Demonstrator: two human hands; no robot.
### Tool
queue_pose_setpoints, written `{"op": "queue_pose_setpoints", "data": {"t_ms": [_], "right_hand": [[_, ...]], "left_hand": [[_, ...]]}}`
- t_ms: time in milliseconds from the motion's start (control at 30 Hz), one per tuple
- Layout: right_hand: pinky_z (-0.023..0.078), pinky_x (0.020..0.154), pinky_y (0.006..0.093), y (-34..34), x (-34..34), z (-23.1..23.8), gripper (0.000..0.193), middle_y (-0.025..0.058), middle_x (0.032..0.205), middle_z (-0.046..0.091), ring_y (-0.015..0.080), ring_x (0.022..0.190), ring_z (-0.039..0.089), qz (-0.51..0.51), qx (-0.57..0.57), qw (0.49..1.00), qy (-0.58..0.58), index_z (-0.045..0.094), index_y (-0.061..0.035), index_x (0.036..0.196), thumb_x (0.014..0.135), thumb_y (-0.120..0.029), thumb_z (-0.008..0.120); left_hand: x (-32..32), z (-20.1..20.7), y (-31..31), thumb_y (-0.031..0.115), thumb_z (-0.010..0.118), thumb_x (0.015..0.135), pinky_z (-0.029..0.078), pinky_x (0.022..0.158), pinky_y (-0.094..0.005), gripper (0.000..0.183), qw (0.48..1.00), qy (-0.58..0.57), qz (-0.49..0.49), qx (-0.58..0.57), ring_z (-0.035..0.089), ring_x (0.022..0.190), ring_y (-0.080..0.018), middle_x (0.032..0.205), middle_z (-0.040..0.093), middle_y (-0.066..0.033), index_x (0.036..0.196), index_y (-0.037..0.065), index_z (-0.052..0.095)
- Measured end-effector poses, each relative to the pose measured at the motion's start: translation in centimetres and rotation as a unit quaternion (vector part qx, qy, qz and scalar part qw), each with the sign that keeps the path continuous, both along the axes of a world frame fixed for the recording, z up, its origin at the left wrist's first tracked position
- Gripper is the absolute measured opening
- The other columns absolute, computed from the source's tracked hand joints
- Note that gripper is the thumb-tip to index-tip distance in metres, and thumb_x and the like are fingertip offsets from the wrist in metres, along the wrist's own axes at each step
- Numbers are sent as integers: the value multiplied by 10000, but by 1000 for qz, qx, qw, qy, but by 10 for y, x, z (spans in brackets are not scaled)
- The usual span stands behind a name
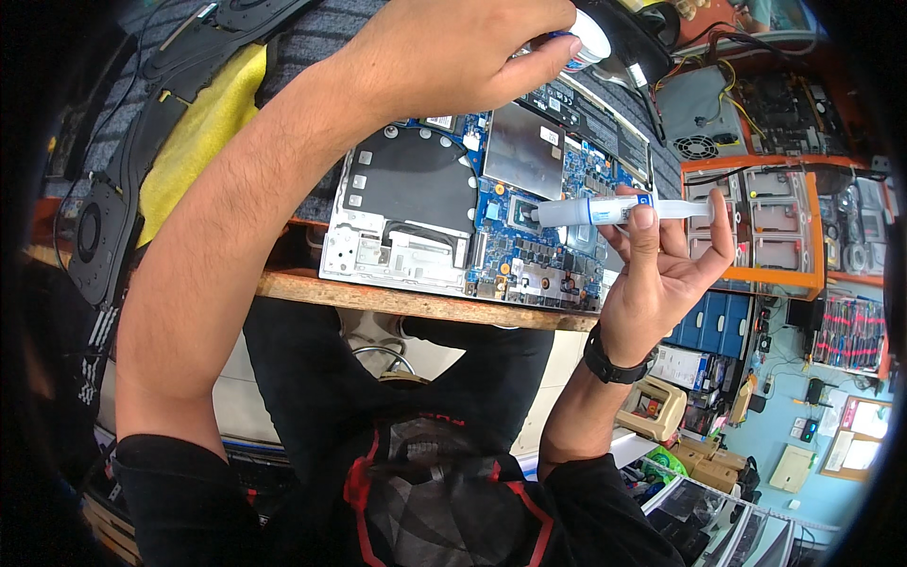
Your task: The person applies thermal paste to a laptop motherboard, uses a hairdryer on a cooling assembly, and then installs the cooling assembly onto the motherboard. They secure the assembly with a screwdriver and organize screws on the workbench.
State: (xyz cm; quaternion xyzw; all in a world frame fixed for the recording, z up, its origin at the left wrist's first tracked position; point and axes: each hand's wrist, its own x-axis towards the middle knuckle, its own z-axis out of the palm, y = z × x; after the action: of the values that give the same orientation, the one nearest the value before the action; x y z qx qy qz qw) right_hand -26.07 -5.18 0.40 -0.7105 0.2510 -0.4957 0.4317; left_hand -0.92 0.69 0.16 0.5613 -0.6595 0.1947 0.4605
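Laptop mainboard [501, 265] laid bare, centre | syringe [614, 210] clamped in right hand [652, 255], tip held over uncovered processor [521, 214]; contact cannot be told | small white tub [590, 40] gripped by left hand [463, 47], far side | black fan assembly [118, 189] set aside left, judged not yet fitted

L hand [468, 45] cropped @ top edge, rnd. white item [592, 40] part-hidden behind it

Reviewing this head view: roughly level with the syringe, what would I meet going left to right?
Round black fan, yellow cloth, left forearm, flat black panel, syringe held in the right hand, orange-framed rack.
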Motion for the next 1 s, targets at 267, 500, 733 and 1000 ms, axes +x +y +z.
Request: {"op": "queue_pose_setpoints", "data": {"t_ms": [267, 500, 733, 1000], "right_hand": [[642, 710, 306, 0, -1, -1, 683, 191, 931, 724, 180, 827, 722, 2, 1, 1000, 0, 242, -57, 1486, 963, -11, 680], [646, 720, 312, 0, -2, -1, 687, 206, 951, 727, 191, 848, 728, 2, -4, 1000, 2, 242, -57, 1485, 961, -11, 683], [654, 736, 321, -1, -3, 0, 697, 237, 1030, 719, 213, 914, 731, 14, -7, 1000, 6, 240, -61, 1486, 952, 8, 683], [646, 805, 337, 0, 0, 8, 726, 250, 1033, 710, 258, 1004, 726, 38, -39, 998, 40, 234, -62, 1491, 931, 55, 682]], "left_hand": [[0, 0, 0, 188, 614, 936, 545, 640, -437, 165, 1000, 1, -11, -8, 683, 745, -363, 841, 675, -160, 956, 24, 615], [0, 0, 0, 181, 615, 934, 544, 635, -438, 159, 1000, -2, -7, -9, 681, 737, -361, 833, 672, -160, 952, 23, 612], [0, 0, 0, 179, 613, 935, 544, 631, -436, 153, 1000, -6, -10, -11, 677, 727, -359, 823, 664, -156, 948, 27, 604], [0, 0, 0, 186, 607, 940, 541, 627, -439, 156, 1000, -11, -9, -11, 673, 724, -364, 817, 653, -159, 942, 30, 597]]}}
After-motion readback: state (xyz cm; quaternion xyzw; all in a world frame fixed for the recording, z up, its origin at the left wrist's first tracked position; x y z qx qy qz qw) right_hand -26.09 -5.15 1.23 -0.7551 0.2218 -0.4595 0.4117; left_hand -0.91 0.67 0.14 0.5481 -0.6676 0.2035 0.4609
